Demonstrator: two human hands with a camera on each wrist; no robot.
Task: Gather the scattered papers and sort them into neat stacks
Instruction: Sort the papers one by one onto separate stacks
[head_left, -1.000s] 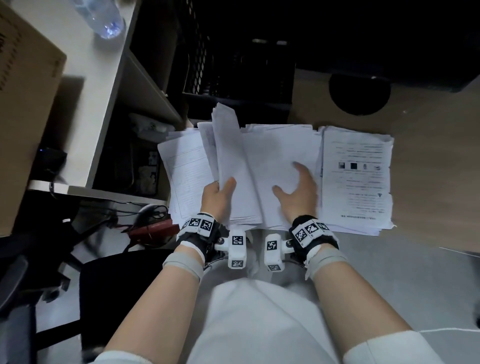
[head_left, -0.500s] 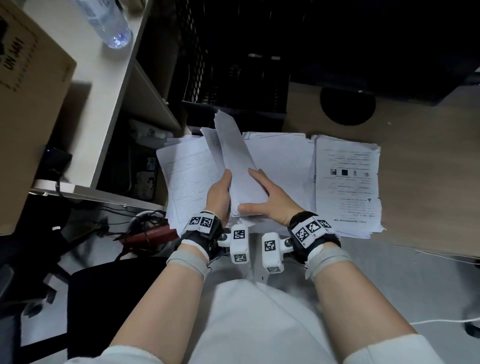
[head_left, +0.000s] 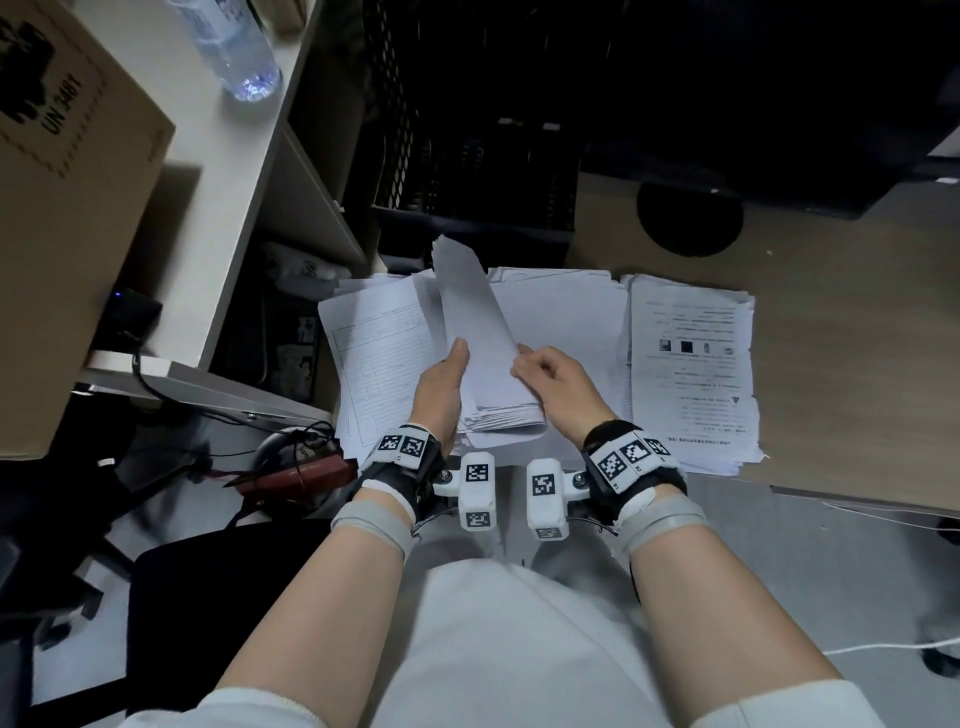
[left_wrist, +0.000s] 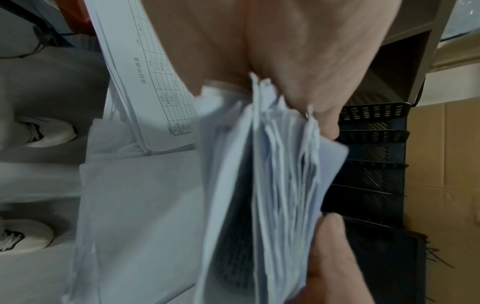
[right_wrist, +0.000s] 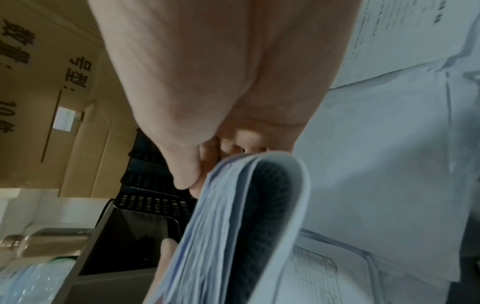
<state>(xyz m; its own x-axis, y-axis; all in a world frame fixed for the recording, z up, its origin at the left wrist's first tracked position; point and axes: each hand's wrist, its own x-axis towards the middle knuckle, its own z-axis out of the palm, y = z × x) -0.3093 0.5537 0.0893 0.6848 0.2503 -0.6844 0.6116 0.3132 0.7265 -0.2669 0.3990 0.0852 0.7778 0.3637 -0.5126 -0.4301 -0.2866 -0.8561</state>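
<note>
Since half a second ago the right hand has curled its fingers tighter onto the right edge of the bundle of papers, and the bundle has stood up a little steeper. The left hand grips the bundle's left edge, thumb on the top sheet (its fingers are hidden under the paper), so both hands are clamped on it, one on each side, just above the near edge of the wooden desk. The sheets' near edges fan out unevenly. Under and beside the bundle lie three flat stacks: the form stack to the left, the blank stack beneath, and the printed stack to the right. Beyond them stands a black mesh tray, with a water bottle on the shelf far left.
</note>
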